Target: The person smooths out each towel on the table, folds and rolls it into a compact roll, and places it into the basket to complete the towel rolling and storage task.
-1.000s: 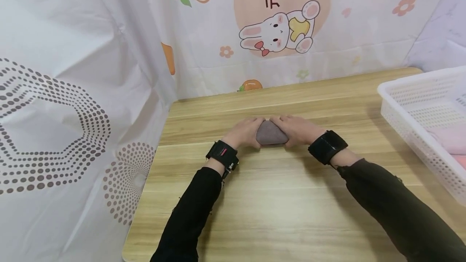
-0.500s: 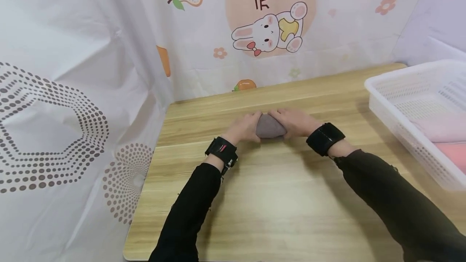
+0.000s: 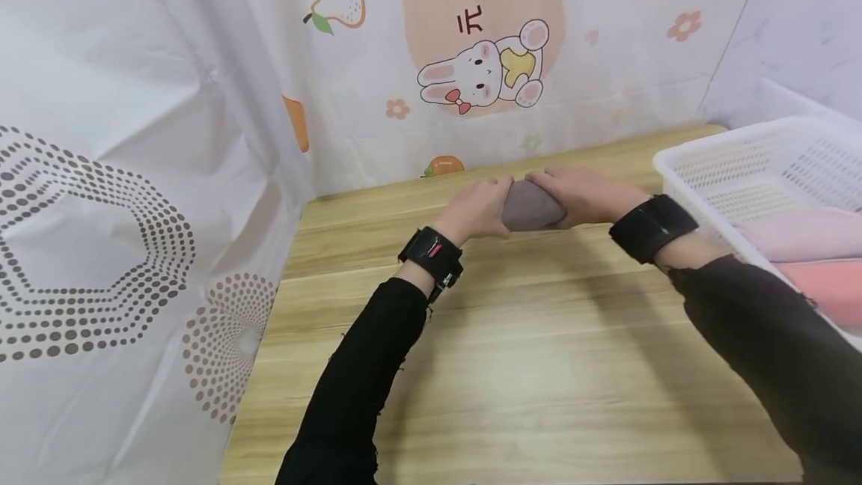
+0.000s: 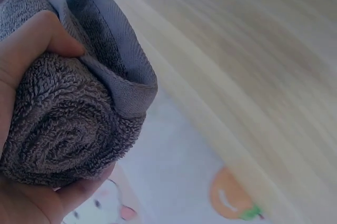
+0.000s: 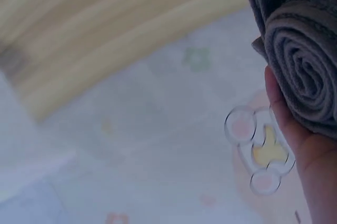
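Note:
A rolled grey towel point(image 3: 530, 206) is held between both hands, raised off the wooden table. My left hand point(image 3: 477, 208) grips its left end; in the left wrist view the thumb presses on the towel point(image 4: 68, 124) near a loose hemmed flap, with fingers under the spiral end. At the other end my right hand point(image 3: 584, 193) grips the roll. The right wrist view shows the opposite spiral of the towel point(image 5: 303, 71) with fingers curled beneath it. Most of the right thumb is out of that view.
A white perforated basket point(image 3: 700, 227) stands at the right of the wooden table point(image 3: 525, 365), holding a pale pink roll point(image 3: 801, 234) and a coral roll point(image 3: 824, 287). Behind the table hangs a printed curtain point(image 3: 364, 111). White sheeting point(image 3: 128, 133) borders the left side.
Both hands have lifted the rolled towel up from the table and carried it right, toward the basket. The head view has shifted, bringing more of the basket into sight.

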The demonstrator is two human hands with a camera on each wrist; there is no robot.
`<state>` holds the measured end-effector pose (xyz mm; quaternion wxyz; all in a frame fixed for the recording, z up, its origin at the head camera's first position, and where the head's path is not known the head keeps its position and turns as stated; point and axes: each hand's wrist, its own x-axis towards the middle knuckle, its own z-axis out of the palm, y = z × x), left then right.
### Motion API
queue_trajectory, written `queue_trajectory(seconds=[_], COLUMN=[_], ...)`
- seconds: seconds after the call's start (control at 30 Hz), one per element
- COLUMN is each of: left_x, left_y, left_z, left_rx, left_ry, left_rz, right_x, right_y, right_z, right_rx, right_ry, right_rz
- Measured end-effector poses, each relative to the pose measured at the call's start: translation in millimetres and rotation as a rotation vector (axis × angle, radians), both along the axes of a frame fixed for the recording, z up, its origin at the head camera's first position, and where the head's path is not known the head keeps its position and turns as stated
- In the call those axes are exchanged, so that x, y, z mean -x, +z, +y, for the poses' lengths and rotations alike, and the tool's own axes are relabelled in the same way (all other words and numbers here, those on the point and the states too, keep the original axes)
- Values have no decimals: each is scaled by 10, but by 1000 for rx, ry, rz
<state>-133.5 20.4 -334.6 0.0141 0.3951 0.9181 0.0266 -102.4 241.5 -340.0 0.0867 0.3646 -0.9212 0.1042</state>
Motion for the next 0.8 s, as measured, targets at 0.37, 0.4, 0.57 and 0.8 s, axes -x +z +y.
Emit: queue_trajectory(seconds=[0.37, 0.4, 0.57, 0.8], left_x=[-117, -147, -313, -578], left_y=[266, 286, 430, 575], left_z=[828, 918, 1352, 1947], left_rx=[8, 16, 39, 85], left_ry=[-104, -110, -126, -166], left_rz=[-35, -42, -81, -131], right_x=[-321, -363, -599, -926], right_y=[291, 308, 404, 460], right_z=[752, 833, 1242, 1796], right_rx=[-40, -47, -71, -45], right_ry=[-127, -135, -172, -225], right_rz=[30, 35, 108, 156])
